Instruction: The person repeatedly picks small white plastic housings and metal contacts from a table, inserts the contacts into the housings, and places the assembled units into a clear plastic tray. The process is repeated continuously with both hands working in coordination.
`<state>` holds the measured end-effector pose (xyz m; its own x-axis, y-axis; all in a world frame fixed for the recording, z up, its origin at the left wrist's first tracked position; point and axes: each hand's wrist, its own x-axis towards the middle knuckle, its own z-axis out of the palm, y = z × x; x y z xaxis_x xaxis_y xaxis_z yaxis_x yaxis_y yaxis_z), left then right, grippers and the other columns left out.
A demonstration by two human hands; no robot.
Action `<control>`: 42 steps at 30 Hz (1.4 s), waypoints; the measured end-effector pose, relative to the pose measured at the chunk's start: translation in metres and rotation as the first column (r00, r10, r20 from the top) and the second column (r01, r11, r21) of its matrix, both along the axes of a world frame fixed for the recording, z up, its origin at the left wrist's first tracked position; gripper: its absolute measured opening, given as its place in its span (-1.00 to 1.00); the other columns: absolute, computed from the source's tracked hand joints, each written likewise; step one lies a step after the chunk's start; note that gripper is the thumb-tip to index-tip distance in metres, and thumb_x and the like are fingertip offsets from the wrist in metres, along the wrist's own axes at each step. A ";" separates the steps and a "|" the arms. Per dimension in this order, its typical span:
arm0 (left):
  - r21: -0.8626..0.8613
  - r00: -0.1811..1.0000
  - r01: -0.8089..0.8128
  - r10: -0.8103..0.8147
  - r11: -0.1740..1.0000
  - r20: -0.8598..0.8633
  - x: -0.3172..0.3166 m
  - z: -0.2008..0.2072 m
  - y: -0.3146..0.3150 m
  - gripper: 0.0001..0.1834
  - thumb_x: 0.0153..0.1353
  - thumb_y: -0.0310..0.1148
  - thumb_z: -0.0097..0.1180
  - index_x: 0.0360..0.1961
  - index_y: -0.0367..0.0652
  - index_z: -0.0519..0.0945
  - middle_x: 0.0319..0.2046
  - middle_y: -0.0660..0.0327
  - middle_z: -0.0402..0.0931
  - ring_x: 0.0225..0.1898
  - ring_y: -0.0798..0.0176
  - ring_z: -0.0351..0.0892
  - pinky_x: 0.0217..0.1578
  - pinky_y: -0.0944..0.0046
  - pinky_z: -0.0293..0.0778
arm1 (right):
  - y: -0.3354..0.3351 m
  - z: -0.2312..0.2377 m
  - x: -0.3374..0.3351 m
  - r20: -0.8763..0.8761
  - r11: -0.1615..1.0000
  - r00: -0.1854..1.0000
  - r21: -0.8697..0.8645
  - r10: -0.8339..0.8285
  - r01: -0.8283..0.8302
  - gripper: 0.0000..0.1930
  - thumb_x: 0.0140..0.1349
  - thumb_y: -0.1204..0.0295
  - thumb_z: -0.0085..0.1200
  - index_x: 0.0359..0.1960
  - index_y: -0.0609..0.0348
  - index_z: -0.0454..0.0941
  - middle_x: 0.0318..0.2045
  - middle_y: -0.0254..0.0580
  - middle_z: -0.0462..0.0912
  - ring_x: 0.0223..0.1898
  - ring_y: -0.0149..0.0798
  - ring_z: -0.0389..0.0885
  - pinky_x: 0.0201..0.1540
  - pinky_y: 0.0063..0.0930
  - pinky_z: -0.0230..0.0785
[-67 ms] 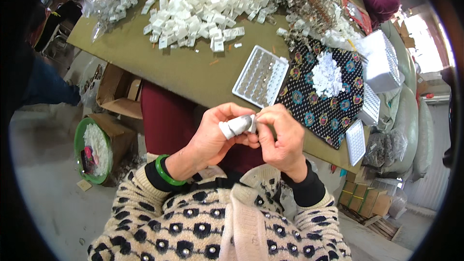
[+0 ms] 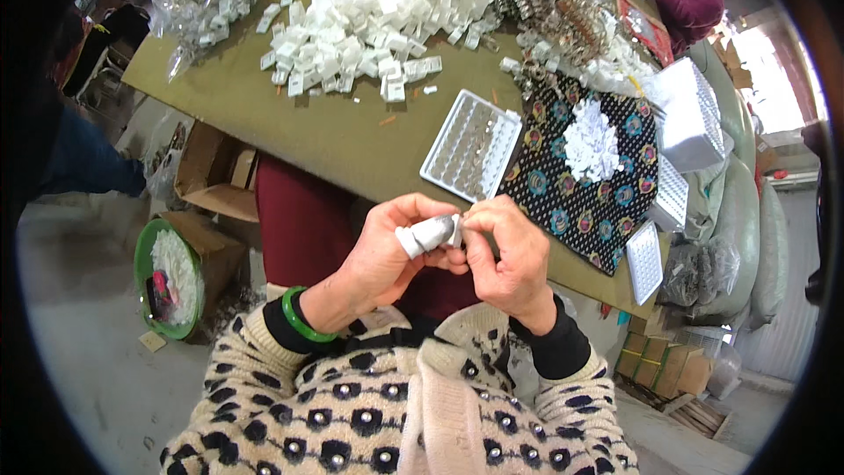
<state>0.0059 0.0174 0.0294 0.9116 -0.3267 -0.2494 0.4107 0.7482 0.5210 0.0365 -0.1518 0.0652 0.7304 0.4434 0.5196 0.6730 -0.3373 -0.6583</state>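
Observation:
In front of my lap, my left hand (image 2: 376, 251) is closed around a small white plastic piece (image 2: 456, 230). One of its fingers wears a white wrap (image 2: 424, 236) with a greyed tip, which presses beside the piece. My right hand (image 2: 510, 257) pinches at the piece's other side, thumb against curled forefinger. Whatever tiny part may sit between those right fingertips is hidden. Just beyond the hands, a white tray (image 2: 509, 142) rests on the table with rows of small compartments, many filled with little metallic parts.
A pile of white plastic pieces (image 2: 352, 35) covers the far side of the green table (image 2: 255, 114). Metal strips (image 2: 549, 4) lie beside it. Small white parts (image 2: 591, 142) sit on a patterned cloth (image 2: 549, 198) at right, near stacked white trays (image 2: 690, 114). A green basin (image 2: 143, 255) stands at lower left.
Both hands stay together on the white piece, with only a slight shift of the fingers. The whole view has tilted a little.

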 end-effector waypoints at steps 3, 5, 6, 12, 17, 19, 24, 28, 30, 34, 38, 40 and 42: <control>-0.002 1.000 0.002 -0.002 1.000 -0.002 -0.002 0.000 0.000 -0.82 0.28 -0.45 0.18 -0.14 -0.29 0.56 -0.31 0.03 0.65 -0.36 0.18 0.72 -0.27 0.14 0.72 | -0.005 0.006 -0.001 0.047 0.995 0.999 -0.102 0.002 0.002 -0.82 -0.01 0.71 0.11 -0.36 0.27 0.46 -0.42 -0.05 0.51 -0.42 0.00 0.54 -0.36 -0.20 0.43; 0.077 1.000 -0.014 0.014 0.997 0.003 -0.004 -0.001 -0.003 -0.84 0.28 -0.48 0.17 -0.15 -0.30 0.56 -0.31 0.05 0.65 -0.35 0.19 0.72 -0.27 0.15 0.72 | -0.005 0.009 -0.002 0.232 0.965 0.972 -0.261 0.038 0.025 -0.81 -0.06 0.62 0.18 -0.42 0.27 0.42 -0.45 -0.07 0.46 -0.43 -0.03 0.51 -0.34 -0.21 0.41; 0.110 1.000 -0.018 0.020 0.994 -0.013 -0.004 -0.002 -0.005 -0.85 0.28 -0.50 0.17 -0.15 -0.31 0.57 -0.31 0.06 0.64 -0.34 0.20 0.71 -0.27 0.16 0.72 | -0.004 0.010 -0.003 0.268 0.944 0.962 -0.328 0.050 0.042 -0.80 -0.08 0.59 0.20 -0.44 0.27 0.41 -0.46 -0.08 0.44 -0.45 -0.04 0.49 -0.34 -0.21 0.40; 0.032 0.999 -0.014 0.013 0.999 0.033 0.001 -0.003 0.005 -0.84 0.30 -0.51 0.14 -0.11 -0.31 0.55 -0.24 0.04 0.64 -0.26 0.16 0.72 -0.22 0.14 0.71 | 0.004 0.022 0.009 -0.043 0.970 0.996 -0.230 0.075 -0.082 -0.88 0.01 0.57 0.17 -0.43 0.26 0.48 -0.49 -0.09 0.50 -0.45 -0.03 0.54 -0.35 -0.26 0.42; -0.041 0.999 -0.041 0.042 0.998 0.001 0.010 -0.004 0.015 -0.79 0.29 -0.47 0.17 -0.08 -0.27 0.54 -0.17 -0.03 0.64 -0.28 0.12 0.72 -0.22 0.11 0.70 | 0.004 0.020 0.090 -0.052 0.975 0.995 -0.213 -0.079 0.067 -0.97 0.16 0.56 0.11 -0.40 0.26 0.55 -0.48 -0.04 0.58 -0.45 -0.01 0.60 -0.37 -0.25 0.43; -0.009 0.997 -0.064 0.064 0.998 0.032 0.012 -0.008 0.015 -0.83 0.28 -0.49 0.17 -0.12 -0.26 0.54 -0.17 -0.08 0.64 -0.33 0.13 0.72 -0.25 0.13 0.71 | 0.009 0.008 0.140 0.116 0.930 0.972 -0.285 -0.205 0.231 -0.97 0.18 0.56 0.07 -0.41 0.26 0.53 -0.43 -0.02 0.57 -0.38 0.02 0.58 -0.31 -0.20 0.42; 0.012 0.999 -0.043 0.043 0.999 0.003 0.016 -0.016 0.020 -0.84 0.29 -0.52 0.14 -0.12 -0.29 0.55 -0.19 -0.12 0.65 -0.32 0.12 0.73 -0.29 0.15 0.71 | 0.026 -0.034 0.231 0.501 0.775 0.817 -0.380 -0.286 0.504 -0.94 0.12 0.54 0.06 -0.38 0.26 0.52 -0.36 0.00 0.57 -0.24 0.05 0.57 -0.19 -0.15 0.43; -0.004 0.999 -0.022 0.022 1.000 -0.025 0.020 -0.015 0.025 -0.82 0.30 -0.54 0.11 -0.08 -0.30 0.56 -0.17 -0.11 0.64 -0.29 0.12 0.73 -0.28 0.15 0.71 | 0.028 -0.048 0.252 0.466 0.657 0.848 -0.561 -0.253 0.504 -0.92 0.07 0.53 0.05 -0.39 0.24 0.52 -0.38 -0.04 0.58 -0.24 0.04 0.58 -0.22 -0.14 0.43; 0.023 1.000 -0.017 0.017 1.000 -0.014 0.021 -0.014 0.026 -0.81 0.32 -0.54 0.09 -0.06 -0.34 0.55 -0.17 -0.04 0.64 -0.30 0.18 0.71 -0.26 0.22 0.69 | 0.023 -0.044 0.249 0.431 0.702 0.868 -0.538 -0.246 0.467 -0.90 0.06 0.53 0.04 -0.37 0.25 0.54 -0.39 -0.03 0.59 -0.27 0.01 0.60 -0.23 -0.14 0.43; 0.058 1.000 -0.013 0.012 0.998 0.029 0.020 -0.014 0.025 -0.78 0.33 -0.54 0.07 -0.02 -0.37 0.52 -0.18 -0.01 0.63 -0.28 0.19 0.70 -0.23 0.26 0.68 | 0.010 -0.025 0.223 0.096 0.876 0.940 -0.343 -0.327 0.339 -0.89 0.10 0.57 0.10 -0.32 0.32 0.53 -0.41 -0.04 0.65 -0.44 -0.14 0.64 -0.35 -0.31 0.47; -0.008 0.999 -0.011 0.011 1.000 0.035 0.022 -0.019 0.024 -0.84 0.30 -0.51 0.12 -0.11 -0.30 0.53 -0.25 -0.01 0.61 -0.25 0.04 0.71 -0.28 0.11 0.72 | 0.001 -0.003 0.193 -0.572 0.922 0.813 0.244 -0.113 0.300 -0.92 0.20 0.63 0.06 -0.28 0.30 0.48 -0.40 -0.13 0.66 -0.41 -0.32 0.65 -0.27 -0.50 0.52; -0.133 1.000 0.012 -0.012 0.991 0.004 0.024 -0.020 0.025 -0.87 0.30 -0.50 0.13 -0.16 -0.30 0.52 -0.28 0.03 0.59 -0.24 0.03 0.71 -0.30 0.09 0.73 | -0.001 0.004 0.177 -0.707 0.804 0.688 0.499 0.163 0.322 -0.92 0.20 0.66 -0.02 -0.27 0.31 0.46 -0.38 -0.07 0.65 -0.40 -0.22 0.67 -0.24 -0.40 0.56; -0.191 1.000 0.003 -0.004 0.982 -0.006 0.025 -0.018 0.025 -0.90 0.28 -0.48 0.16 -0.24 -0.27 0.52 -0.29 0.06 0.55 -0.23 0.03 0.70 -0.36 0.12 0.73 | 0.000 0.009 0.164 -0.760 0.752 0.612 0.532 0.220 0.390 -0.89 0.17 0.67 -0.10 -0.29 0.31 0.44 -0.36 0.00 0.65 -0.42 -0.15 0.66 -0.22 -0.27 0.58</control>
<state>0.0305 0.0429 0.0115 0.9092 -0.3719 -0.1873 0.4159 0.8325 0.3660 0.2004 -0.1518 0.0740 0.9774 0.1706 -0.1249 -0.1727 0.3038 -0.9370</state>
